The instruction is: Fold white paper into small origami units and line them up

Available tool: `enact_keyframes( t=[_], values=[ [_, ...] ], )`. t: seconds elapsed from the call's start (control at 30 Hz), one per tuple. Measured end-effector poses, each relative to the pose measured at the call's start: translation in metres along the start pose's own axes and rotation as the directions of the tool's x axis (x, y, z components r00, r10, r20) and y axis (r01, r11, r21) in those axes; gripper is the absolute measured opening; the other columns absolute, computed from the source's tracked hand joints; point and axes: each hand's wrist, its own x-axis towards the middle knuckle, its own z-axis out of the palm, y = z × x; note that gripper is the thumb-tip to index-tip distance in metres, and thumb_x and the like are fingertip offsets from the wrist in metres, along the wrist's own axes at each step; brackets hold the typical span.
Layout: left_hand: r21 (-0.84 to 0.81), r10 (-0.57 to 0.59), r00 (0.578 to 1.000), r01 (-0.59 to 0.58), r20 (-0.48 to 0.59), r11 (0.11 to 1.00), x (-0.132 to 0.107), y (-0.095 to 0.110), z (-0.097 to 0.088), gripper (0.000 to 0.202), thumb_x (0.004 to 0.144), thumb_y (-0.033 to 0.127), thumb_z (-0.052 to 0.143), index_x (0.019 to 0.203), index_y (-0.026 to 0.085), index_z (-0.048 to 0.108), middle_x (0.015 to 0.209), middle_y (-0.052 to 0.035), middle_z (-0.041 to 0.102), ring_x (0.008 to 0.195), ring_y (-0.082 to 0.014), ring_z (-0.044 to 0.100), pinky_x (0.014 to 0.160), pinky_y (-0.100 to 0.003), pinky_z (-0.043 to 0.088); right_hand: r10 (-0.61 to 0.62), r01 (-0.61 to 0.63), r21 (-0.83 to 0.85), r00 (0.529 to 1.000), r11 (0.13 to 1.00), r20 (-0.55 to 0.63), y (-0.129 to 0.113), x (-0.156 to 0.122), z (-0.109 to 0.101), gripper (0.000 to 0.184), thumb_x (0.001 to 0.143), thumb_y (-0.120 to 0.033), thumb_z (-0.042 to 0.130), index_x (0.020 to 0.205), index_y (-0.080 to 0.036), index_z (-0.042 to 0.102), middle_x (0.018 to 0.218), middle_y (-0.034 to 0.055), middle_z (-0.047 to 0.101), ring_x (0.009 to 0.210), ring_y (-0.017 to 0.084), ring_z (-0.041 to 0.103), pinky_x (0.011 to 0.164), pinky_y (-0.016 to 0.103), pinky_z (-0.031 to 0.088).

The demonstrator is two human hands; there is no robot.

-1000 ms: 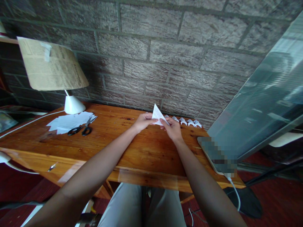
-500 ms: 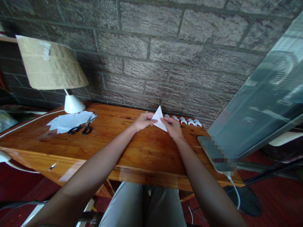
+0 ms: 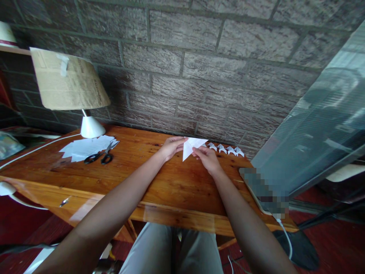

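Note:
A white folded paper triangle (image 3: 190, 146) is held between my two hands above the wooden desk. My left hand (image 3: 173, 147) pinches its left corner, with the thumb on top. My right hand (image 3: 207, 156) grips the lower right edge between thumb and fingers. One point of the triangle faces down toward me, and its long edge lies along the top. Just behind my right hand, a row of several small folded paper pieces (image 3: 221, 148) stands near the wall; part of the row is hidden by the triangle and hand.
Black-handled scissors (image 3: 106, 158) rest on a stack of white paper sheets (image 3: 82, 147) to the left. Behind them stands a lamp (image 3: 90, 127) with a paper shade. A tablet-like device (image 3: 264, 190), partly blurred, lies at the right with a white cable (image 3: 286, 238). A brick wall (image 3: 165, 87) borders the desk (image 3: 182, 182).
The paper triangle has been turned: its point faced up before and now faces down. My hands have shifted their hold on its edges. The view has tilted slightly.

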Motion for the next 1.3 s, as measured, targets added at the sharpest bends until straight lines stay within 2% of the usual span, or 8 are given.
enact_keyframes(
  t=[0.33, 0.5, 0.77, 0.97, 1.07, 1.17, 1.3],
  values=[
    [-0.015, -0.028, 0.999, 0.027, -0.040, 1.000, 0.0013, 0.0001, -0.0044, 0.038, 0.058, 0.034, 0.085, 0.087, 0.014, 0.072, 0.089, -0.0094, 0.074, 0.083, -0.0189, 0.068, 0.087, -0.035, 0.050, -0.025, 0.025, -0.006, 0.999, 1.000, 0.042, -0.0017, -0.0015, 0.0017, 0.039, 0.069, -0.057, 0.068, 0.071, -0.018, 0.068, 0.070, 0.0032, 0.069, 0.063, 0.015, 0.059, 0.059, 0.026, 0.045],
    [-0.030, -0.041, 0.999, 0.040, -0.024, 0.999, -0.0004, 0.0030, -0.0028, 0.037, 0.059, 0.036, 0.084, 0.086, 0.014, 0.070, 0.090, -0.0092, 0.073, 0.082, -0.0178, 0.068, 0.083, -0.032, 0.051, -0.051, 0.052, -0.030, 0.998, 0.998, 0.040, -0.0013, -0.0010, 0.0012, 0.038, 0.071, -0.056, 0.067, 0.070, -0.018, 0.067, 0.070, 0.0031, 0.068, 0.062, 0.014, 0.057, 0.058, 0.026, 0.043],
    [-0.046, -0.039, 0.996, 0.036, -0.075, 0.998, 0.0000, 0.0019, -0.0007, 0.039, 0.056, 0.042, 0.083, 0.070, 0.016, 0.057, 0.076, -0.0025, 0.070, 0.068, -0.0141, 0.064, 0.070, -0.027, 0.050, -0.072, 0.075, -0.059, 0.997, 0.995, 0.040, -0.0029, -0.0012, 0.0022, 0.038, 0.072, -0.056, 0.067, 0.067, -0.018, 0.066, 0.068, 0.0027, 0.068, 0.060, 0.014, 0.056, 0.059, 0.027, 0.042],
    [0.025, -0.052, 0.989, 0.056, -0.140, 0.998, 0.0032, -0.0012, -0.0037, 0.047, 0.059, 0.054, 0.079, 0.081, 0.015, 0.064, 0.082, -0.0084, 0.072, 0.075, -0.0179, 0.067, 0.075, -0.030, 0.050, -0.063, 0.064, -0.010, 0.996, 0.998, 0.060, -0.0015, -0.0014, 0.0031, 0.036, 0.070, -0.055, 0.069, 0.067, -0.019, 0.067, 0.067, 0.0024, 0.067, 0.061, 0.015, 0.056, 0.061, 0.029, 0.042],
    [0.083, -0.057, 0.995, 0.064, -0.081, 0.995, 0.0024, -0.0021, -0.0038, 0.051, 0.063, 0.058, 0.075, 0.085, 0.013, 0.068, 0.085, -0.0111, 0.073, 0.079, -0.0193, 0.068, 0.079, -0.032, 0.050, -0.066, 0.066, -0.003, 0.997, 0.998, 0.030, 0.0005, -0.0005, 0.0013, 0.036, 0.070, -0.055, 0.069, 0.064, -0.019, 0.066, 0.067, 0.0025, 0.066, 0.061, 0.015, 0.055, 0.060, 0.029, 0.041],
    [0.113, -0.034, 0.999, 0.033, 0.006, 0.993, -0.0002, -0.0028, -0.0020, 0.049, 0.061, 0.052, 0.079, 0.088, 0.013, 0.071, 0.088, -0.0108, 0.073, 0.080, -0.0194, 0.068, 0.082, -0.033, 0.050, -0.058, 0.058, 0.016, 0.998, 0.998, -0.004, 0.0015, 0.0004, -0.0002, 0.036, 0.071, -0.055, 0.069, 0.066, -0.019, 0.066, 0.067, 0.0028, 0.066, 0.060, 0.015, 0.054, 0.059, 0.029, 0.040],
    [0.179, 0.044, 0.999, -0.043, -0.002, 0.983, -0.0016, -0.0056, 0.0002, 0.045, 0.059, 0.048, 0.081, 0.085, 0.012, 0.073, 0.083, -0.0077, 0.074, 0.073, -0.0173, 0.066, 0.076, -0.031, 0.050, -0.055, 0.055, 0.016, 0.998, 0.998, 0.006, 0.0011, 0.0004, 0.0007, 0.037, 0.069, -0.055, 0.069, 0.066, -0.018, 0.066, 0.068, 0.0030, 0.067, 0.060, 0.014, 0.053, 0.058, 0.028, 0.039]
  ],
)
